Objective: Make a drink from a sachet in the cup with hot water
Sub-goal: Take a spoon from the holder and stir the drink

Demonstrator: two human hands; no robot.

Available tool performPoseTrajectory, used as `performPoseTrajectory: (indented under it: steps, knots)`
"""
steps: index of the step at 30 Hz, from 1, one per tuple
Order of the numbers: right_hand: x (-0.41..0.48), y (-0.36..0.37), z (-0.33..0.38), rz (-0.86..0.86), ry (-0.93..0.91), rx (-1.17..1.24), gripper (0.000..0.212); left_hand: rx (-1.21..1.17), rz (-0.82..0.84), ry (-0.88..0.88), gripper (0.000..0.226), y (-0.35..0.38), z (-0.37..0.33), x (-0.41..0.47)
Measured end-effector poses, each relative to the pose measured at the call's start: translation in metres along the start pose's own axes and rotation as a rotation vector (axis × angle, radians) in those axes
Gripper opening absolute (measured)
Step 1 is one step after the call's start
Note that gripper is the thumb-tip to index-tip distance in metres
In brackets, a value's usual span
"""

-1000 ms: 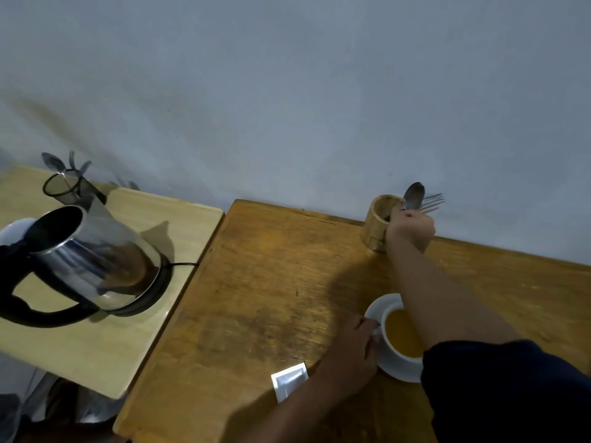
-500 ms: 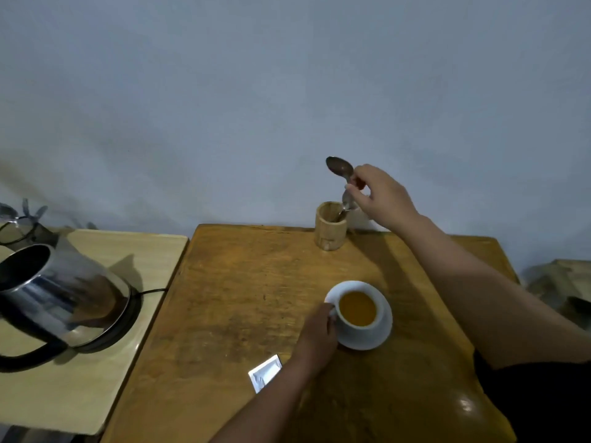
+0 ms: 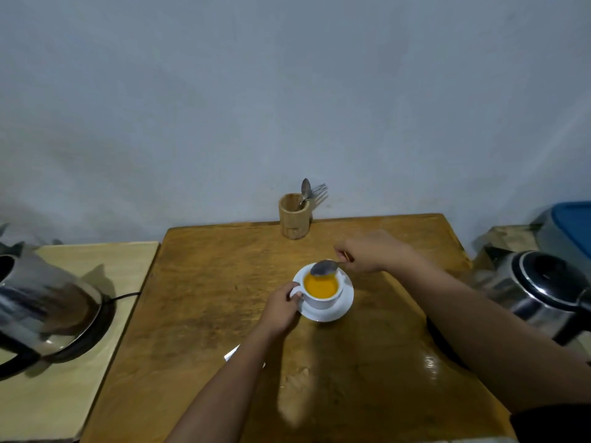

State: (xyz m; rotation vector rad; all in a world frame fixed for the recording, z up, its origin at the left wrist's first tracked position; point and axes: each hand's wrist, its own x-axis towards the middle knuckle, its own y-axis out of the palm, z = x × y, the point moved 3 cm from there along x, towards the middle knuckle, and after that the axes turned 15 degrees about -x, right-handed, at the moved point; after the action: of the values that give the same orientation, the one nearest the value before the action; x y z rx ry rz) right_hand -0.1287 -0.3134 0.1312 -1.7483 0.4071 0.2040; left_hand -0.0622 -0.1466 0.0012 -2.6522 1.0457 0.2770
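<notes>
A white cup (image 3: 321, 302) full of orange drink (image 3: 320, 286) stands on a white saucer (image 3: 342, 306) in the middle of the brown wooden table (image 3: 204, 302). My left hand (image 3: 283, 306) grips the cup's handle on its left side. My right hand (image 3: 367, 252) is shut on a metal spoon (image 3: 324, 267), whose bowl hovers just over the cup's far rim. The torn white sachet (image 3: 232, 353) lies on the table near me, mostly hidden by my left forearm.
A bamboo holder (image 3: 295, 217) with a spoon and a fork stands at the table's far edge by the wall. A steel kettle (image 3: 41, 311) sits on its base on the pale side table at left. Another steel kettle (image 3: 540, 287) and a blue-lidded container (image 3: 569, 225) are at right.
My right hand lifted a spoon out of the bamboo holder and brought it down to the cup's rim. My left hand stayed on the cup's handle. The view shifted right.
</notes>
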Motion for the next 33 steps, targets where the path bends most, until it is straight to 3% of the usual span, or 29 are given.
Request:
performPoseTrajectory:
  steps: [8,13,20,22,33]
  knots:
    - [0.01,0.019,0.021,0.018,0.028,-0.109,0.019,0.085,0.041,0.0,0.031,-0.004,0.0,0.008]
    - [0.012,0.013,0.024,-0.107,0.012,-0.096,0.015,0.119,0.036,0.03,0.031,-0.003,0.003,0.008]
    - [0.018,0.016,0.018,-0.109,0.067,0.585,0.01,0.13,-0.031,0.021,0.036,-0.001,0.005,0.006]
    - [0.017,0.016,0.018,-0.127,0.067,0.676,0.011,0.128,-0.028,0.022,0.035,-0.001,0.006,0.007]
    - [0.017,0.009,0.022,-0.057,-0.154,0.257,0.013,0.097,-0.029,0.01,0.034,0.001,0.01,0.007]
